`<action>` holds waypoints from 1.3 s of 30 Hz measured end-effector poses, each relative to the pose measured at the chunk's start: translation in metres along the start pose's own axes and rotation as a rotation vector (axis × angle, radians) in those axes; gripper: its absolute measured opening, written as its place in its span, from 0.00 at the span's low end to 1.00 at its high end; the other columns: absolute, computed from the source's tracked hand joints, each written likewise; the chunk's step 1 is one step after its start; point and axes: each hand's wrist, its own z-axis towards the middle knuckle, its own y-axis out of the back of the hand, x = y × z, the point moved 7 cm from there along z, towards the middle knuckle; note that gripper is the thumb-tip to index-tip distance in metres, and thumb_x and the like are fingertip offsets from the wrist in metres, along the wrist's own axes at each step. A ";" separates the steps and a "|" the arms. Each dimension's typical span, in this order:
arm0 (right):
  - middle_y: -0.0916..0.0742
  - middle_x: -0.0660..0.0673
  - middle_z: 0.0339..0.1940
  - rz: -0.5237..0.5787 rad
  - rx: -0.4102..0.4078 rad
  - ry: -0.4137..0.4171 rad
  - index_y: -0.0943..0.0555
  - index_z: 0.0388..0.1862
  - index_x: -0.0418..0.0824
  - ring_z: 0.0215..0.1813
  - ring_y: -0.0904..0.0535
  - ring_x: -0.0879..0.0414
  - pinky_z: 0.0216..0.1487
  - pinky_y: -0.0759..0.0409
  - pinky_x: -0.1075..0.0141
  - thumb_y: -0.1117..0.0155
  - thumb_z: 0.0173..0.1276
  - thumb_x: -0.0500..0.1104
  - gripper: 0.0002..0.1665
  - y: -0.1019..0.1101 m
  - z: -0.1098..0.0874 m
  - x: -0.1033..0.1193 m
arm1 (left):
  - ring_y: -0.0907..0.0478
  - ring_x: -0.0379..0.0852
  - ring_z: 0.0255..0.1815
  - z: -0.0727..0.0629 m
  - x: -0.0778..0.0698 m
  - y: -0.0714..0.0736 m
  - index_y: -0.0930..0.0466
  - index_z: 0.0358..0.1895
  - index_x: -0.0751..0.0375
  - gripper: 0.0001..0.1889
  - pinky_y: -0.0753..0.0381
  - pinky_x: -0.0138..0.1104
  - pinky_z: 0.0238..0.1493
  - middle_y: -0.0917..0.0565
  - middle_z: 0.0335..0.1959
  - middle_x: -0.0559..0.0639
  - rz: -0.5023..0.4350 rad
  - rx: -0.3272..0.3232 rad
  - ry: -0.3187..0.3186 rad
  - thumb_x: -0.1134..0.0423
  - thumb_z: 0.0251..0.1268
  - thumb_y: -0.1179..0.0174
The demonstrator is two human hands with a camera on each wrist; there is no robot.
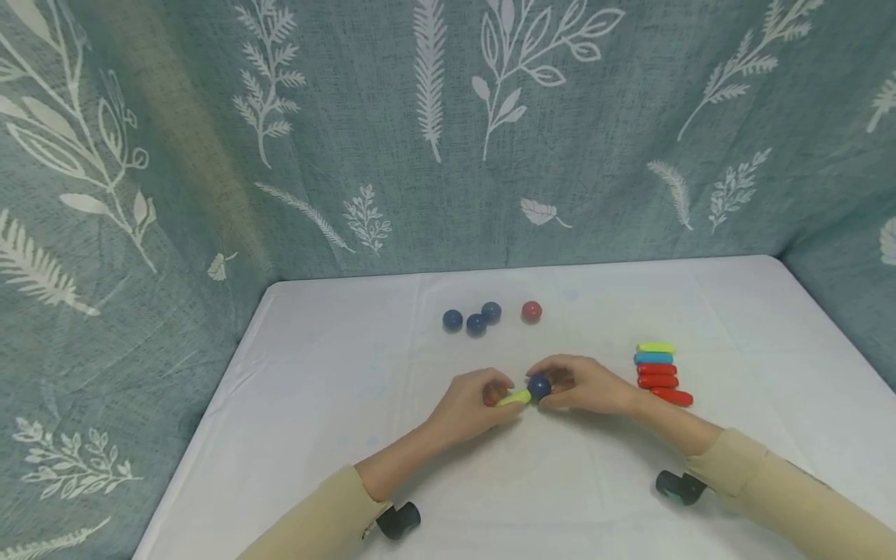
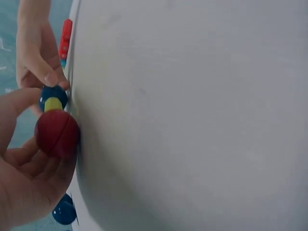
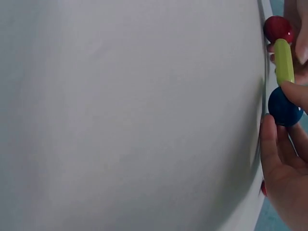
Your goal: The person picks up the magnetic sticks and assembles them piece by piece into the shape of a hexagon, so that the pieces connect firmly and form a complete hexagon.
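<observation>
"Red glossy ball (image 2: 57, 134), one, leftmost of the joined row: in whose keeping?"

"Left hand (image 1: 462, 400), thumb and fingers curled about it. Next rightward: yellow-green slender rod (image 1: 516, 397), one, between the two hands, over the middle of the white-clothed table (image 1: 315, 373)."

"Its lie?"

"Long axis crosswise, hand to hand, right end slightly farther from the wearer. Left thumb and forefinger flank it in the head view, so that hand is nearer. At its right end: dark-blue glossy ball (image 1: 540, 386), one, pinched by thumb and fingers of the right hand (image 1: 584, 383)."

"Appearance?"

"Red ball: fine seam around. Rod: bright, smooth, seemingly faceted; it meets both balls, but whether its ends sit inside cannot be told. Blue ball: round, one highlight."

"Remainder?"

"Behind, left to right: three dark-blue balls (image 1: 477, 324), the right pair apparently touching; second red ball (image 1: 532, 312), apart. Far right: five rods (image 1: 656, 369), side by side, yellow-green, blue, three red; nearest askew."
</observation>
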 end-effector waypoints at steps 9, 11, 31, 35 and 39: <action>0.16 0.48 0.48 -0.002 0.005 -0.028 0.21 0.57 0.43 0.49 0.20 0.52 0.50 0.21 0.64 0.28 0.61 0.43 0.25 -0.004 0.003 0.004 | 0.27 0.36 0.28 0.009 0.000 -0.009 0.15 0.40 0.56 0.11 0.27 0.29 0.31 0.17 0.29 0.41 0.016 0.036 0.054 0.54 0.58 0.31; 0.16 0.48 0.48 -0.011 -0.007 -0.029 0.21 0.57 0.43 0.50 0.20 0.52 0.51 0.21 0.64 0.29 0.62 0.44 0.24 0.001 -0.001 0.005 | 0.27 0.36 0.28 0.008 0.000 -0.009 0.15 0.39 0.56 0.11 0.27 0.29 0.31 0.17 0.28 0.41 0.013 0.034 0.058 0.54 0.58 0.31; 0.17 0.35 0.48 -0.377 -0.302 -0.291 0.19 0.52 0.34 0.52 0.24 0.36 0.47 0.20 0.47 0.39 0.69 0.43 0.17 0.136 -0.077 -0.055 | 0.25 0.37 0.31 -0.001 0.009 -0.004 0.15 0.40 0.56 0.10 0.25 0.30 0.35 0.16 0.31 0.42 -0.014 0.007 0.091 0.56 0.59 0.32; 0.16 0.36 0.48 -0.366 -0.287 -0.311 0.18 0.52 0.35 0.52 0.25 0.38 0.48 0.22 0.46 0.38 0.70 0.44 0.17 0.138 -0.075 -0.062 | 0.24 0.37 0.31 -0.001 0.010 -0.006 0.15 0.40 0.56 0.10 0.25 0.30 0.35 0.16 0.31 0.42 -0.024 0.008 0.089 0.56 0.59 0.32; 0.17 0.35 0.49 -0.352 -0.269 -0.325 0.19 0.52 0.34 0.51 0.25 0.39 0.50 0.23 0.45 0.37 0.69 0.46 0.19 0.139 -0.069 -0.066 | 0.24 0.37 0.31 0.000 0.011 -0.008 0.15 0.40 0.56 0.10 0.25 0.30 0.35 0.16 0.31 0.42 -0.030 0.007 0.085 0.56 0.59 0.32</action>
